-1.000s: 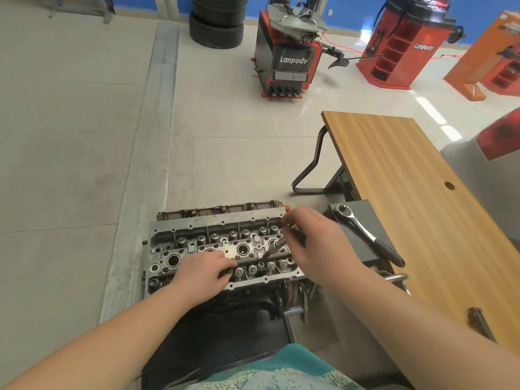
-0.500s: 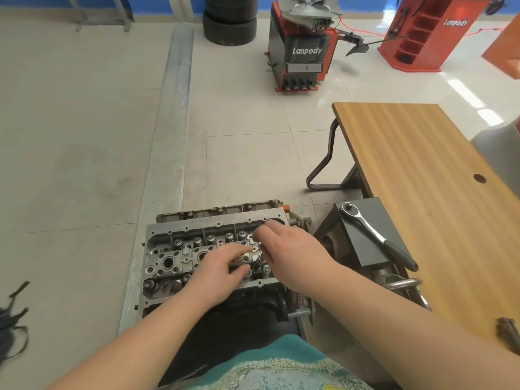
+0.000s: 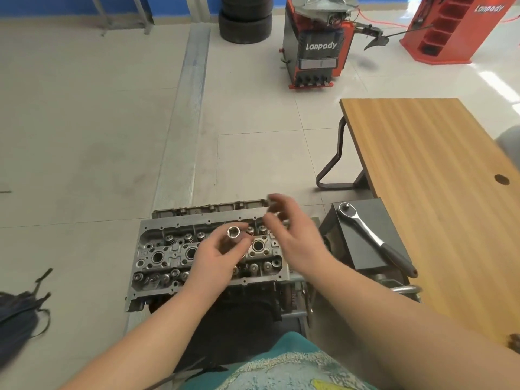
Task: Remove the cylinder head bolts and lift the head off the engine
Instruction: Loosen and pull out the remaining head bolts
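bare floor beyond cylinder head, left hand gripping socket

Dull cast-metal cylinder head (shiny chromed ratchet), wood-grain table.

Just one camera here, strapped to my head, wide-angle, looking forward and down over my own forearms. It sits close above the cylinder head, which lands in the lower middle of the shot. The view tilts far enough forward to catch the wooden table on my right and the tire changer across the floor.
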`<state>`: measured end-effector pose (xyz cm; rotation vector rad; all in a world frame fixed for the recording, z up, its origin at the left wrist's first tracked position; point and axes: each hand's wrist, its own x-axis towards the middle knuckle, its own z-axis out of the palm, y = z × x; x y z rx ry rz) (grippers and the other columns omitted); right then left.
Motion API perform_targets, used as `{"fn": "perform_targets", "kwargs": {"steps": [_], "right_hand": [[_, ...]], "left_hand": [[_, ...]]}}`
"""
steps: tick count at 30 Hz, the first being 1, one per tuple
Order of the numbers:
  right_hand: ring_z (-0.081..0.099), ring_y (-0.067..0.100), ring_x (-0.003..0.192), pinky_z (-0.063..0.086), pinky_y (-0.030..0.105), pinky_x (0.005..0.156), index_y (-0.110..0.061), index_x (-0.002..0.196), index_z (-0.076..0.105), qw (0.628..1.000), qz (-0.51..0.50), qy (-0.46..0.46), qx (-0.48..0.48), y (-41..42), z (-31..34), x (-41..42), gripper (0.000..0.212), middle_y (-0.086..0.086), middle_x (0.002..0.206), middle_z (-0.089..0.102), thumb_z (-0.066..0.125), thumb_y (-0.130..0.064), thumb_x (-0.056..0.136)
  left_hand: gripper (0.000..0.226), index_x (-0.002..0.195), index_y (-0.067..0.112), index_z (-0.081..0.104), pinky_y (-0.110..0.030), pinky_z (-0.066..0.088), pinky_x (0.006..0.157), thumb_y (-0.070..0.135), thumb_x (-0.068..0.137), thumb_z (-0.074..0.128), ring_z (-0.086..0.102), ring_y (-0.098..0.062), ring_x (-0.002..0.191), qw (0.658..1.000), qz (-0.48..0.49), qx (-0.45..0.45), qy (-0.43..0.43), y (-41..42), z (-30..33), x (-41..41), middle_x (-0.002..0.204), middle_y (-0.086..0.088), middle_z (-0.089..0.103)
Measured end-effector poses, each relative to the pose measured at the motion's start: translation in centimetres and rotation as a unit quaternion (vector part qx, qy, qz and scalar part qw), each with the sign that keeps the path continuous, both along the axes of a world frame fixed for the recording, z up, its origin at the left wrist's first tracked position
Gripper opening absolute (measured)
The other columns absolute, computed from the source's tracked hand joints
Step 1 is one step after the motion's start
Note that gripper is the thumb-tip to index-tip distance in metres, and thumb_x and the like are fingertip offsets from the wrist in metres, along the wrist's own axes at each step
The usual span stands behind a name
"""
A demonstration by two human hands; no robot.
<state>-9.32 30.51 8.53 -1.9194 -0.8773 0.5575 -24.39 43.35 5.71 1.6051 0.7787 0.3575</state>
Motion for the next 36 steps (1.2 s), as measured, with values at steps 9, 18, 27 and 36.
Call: {"fn": "perform_targets", "kwargs": {"steps": [9, 18, 27, 36], "right_hand": [[0.043, 0.039, 0.138, 0.04, 0.053, 0.109, -0.019, 0.154, 0.039, 0.886, -0.202, -0.128, -0.398, -13.6, -12.5, 14.9, 0.061, 0.014, 0.151, 0.049, 0.05, -0.01, 0.095], [0.056, 0.035, 0.101, 0.048, 0.041, 0.079, -0.015, 0.116, 0.05, 0.874, -0.089, -0.162, -0.45, -13.6, -14.2, 17.1, 0.027, 0.012, 0.116, 0.057, 0.053, -0.008, 0.09], [0.046, 0.022, 0.046, 0.043, 0.03, 0.047, -0.004, 0.094, 0.061, 0.912, -0.089, 0.37, -0.15, -7.7, -6.1, 11.7, 0.042, 0.005, 0.06, 0.05, 0.069, -0.046, 0.095], [0.058, 0.028, 0.064, 0.049, 0.037, 0.059, -0.019, 0.115, 0.068, 0.902, 0.061, 0.411, 0.117, -2.6, 5.0, 2.3, 0.04, 0.017, 0.091, 0.067, 0.07, -0.054, 0.095]], "left_hand": [[0.025, 0.088, 0.032, 0.073, -0.047, 0.058, 0.087, 0.052, 0.095, 0.059, 0.068, -0.028, 0.087, 1.0, 0.002, 0.019, -0.017, -2.5, 3.0, 1.4, 0.081, 0.002, 0.07], [0.05, 0.061, 0.016, 0.05, -0.066, 0.051, 0.093, 0.014, 0.11, 0.044, 0.056, -0.019, 0.065, 0.997, 0.068, -0.028, -0.024, -1.7, 1.8, 3.1, 0.059, -0.005, 0.044], [0.052, 0.063, 0.021, 0.053, -0.048, 0.049, 0.08, 0.052, 0.103, 0.042, 0.046, -0.019, 0.059, 0.994, 0.078, -0.074, -0.033, -1.3, 2.0, 3.7, 0.058, -0.001, 0.042], [0.061, 0.063, 0.016, 0.056, -0.043, 0.038, 0.07, 0.057, 0.103, 0.035, 0.043, -0.022, 0.056, 0.989, 0.06, -0.123, -0.057, -0.9, 1.5, 3.9, 0.055, -0.001, 0.045]]}}
